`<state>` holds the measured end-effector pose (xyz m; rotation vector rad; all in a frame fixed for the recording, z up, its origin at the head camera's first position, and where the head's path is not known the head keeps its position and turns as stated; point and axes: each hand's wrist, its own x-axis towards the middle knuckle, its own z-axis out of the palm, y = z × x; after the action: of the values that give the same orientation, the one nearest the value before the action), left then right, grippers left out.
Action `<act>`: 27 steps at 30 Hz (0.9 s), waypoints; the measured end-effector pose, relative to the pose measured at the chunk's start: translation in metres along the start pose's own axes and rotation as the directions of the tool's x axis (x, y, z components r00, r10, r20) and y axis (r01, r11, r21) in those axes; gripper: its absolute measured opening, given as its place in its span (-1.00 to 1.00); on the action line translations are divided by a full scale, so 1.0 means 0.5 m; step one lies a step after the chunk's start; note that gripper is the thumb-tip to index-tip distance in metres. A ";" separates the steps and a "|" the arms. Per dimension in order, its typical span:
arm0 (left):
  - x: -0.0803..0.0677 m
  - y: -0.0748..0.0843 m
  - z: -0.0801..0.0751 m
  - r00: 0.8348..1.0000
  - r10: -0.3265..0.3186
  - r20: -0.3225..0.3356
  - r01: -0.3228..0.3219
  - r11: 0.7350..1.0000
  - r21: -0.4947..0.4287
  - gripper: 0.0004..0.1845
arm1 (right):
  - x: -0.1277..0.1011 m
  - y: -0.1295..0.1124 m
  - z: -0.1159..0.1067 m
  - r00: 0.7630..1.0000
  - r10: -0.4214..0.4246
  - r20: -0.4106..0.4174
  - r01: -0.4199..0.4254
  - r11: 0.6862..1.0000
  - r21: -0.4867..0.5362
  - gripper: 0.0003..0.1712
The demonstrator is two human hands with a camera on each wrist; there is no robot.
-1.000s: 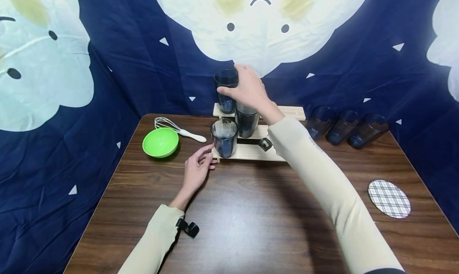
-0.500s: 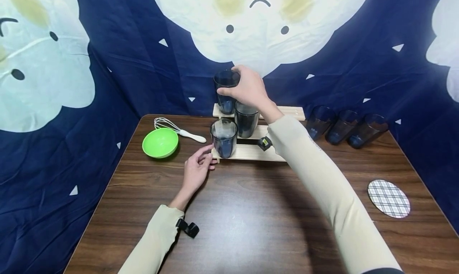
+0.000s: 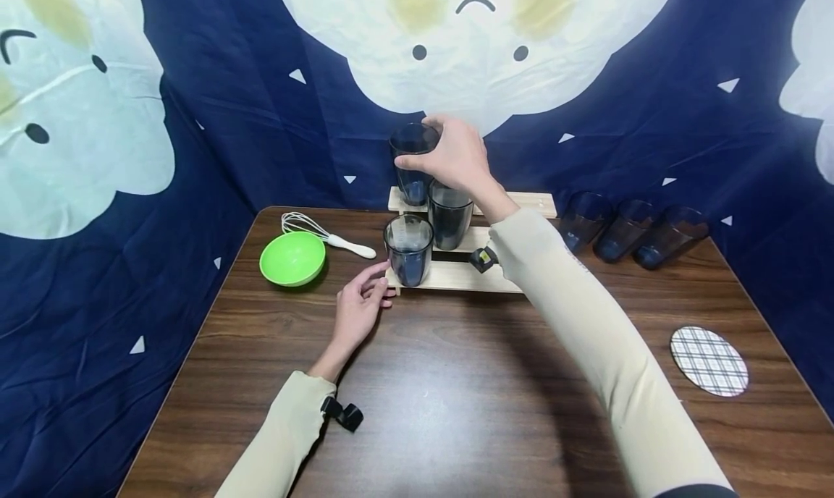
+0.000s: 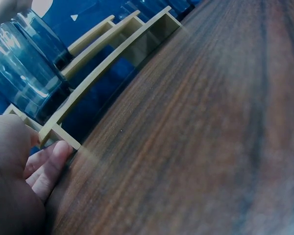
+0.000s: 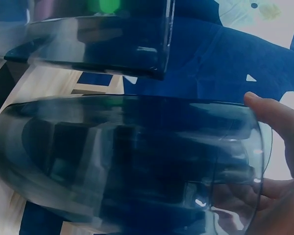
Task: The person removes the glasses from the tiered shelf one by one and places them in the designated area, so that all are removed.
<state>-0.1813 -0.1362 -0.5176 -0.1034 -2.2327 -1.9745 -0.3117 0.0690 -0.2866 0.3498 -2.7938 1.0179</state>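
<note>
Gripping: right hand [image 3: 456, 158] curled round the rim of the top tumbler [image 3: 410, 166], on the highest step of the wooden rack [image 3: 456, 275] at the counter's [image 3: 456, 397] far edge.
Bracing: left hand [image 3: 357, 311] with relaxed fingers [image 4: 49, 166] touching the rack's front left corner, pinching nothing.
Rack load: middle tumbler [image 3: 448, 219] one step down, front tumbler [image 3: 408, 250] on the lowest step, all upright.
Contents: tumblers look empty; green bowl [image 3: 292, 258] likewise, whisk [image 3: 326, 235] just behind it.
Elsewhere: three more tumblers [image 3: 628, 231] tipped against the backdrop, plaid coaster [image 3: 709, 361] near the right edge.
Risk: likely knocking the middle tumbler with the wrist passing close above; narrow steps, slick walls, easy toppling forward.
</note>
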 end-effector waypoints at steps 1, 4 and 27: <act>0.000 0.001 0.000 1.000 0.003 0.000 -0.003 1.000 0.001 -0.63 | 0.000 -0.001 -0.002 1.000 0.001 -0.010 -0.001 1.000 0.009 0.00; 0.000 0.003 0.001 1.000 0.009 0.000 -0.009 1.000 0.005 -0.62 | -0.002 -0.008 -0.007 0.999 0.012 -0.034 -0.010 0.999 0.037 -0.01; -0.002 0.004 -0.003 1.000 -0.001 -0.005 0.001 1.000 -0.002 -0.62 | -0.018 -0.060 -0.051 0.974 -0.084 -0.209 0.149 0.936 0.319 -0.14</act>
<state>-0.1800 -0.1373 -0.5154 -0.0977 -2.2282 -1.9760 -0.2933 0.0647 -0.2508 0.4258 -2.3965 1.4141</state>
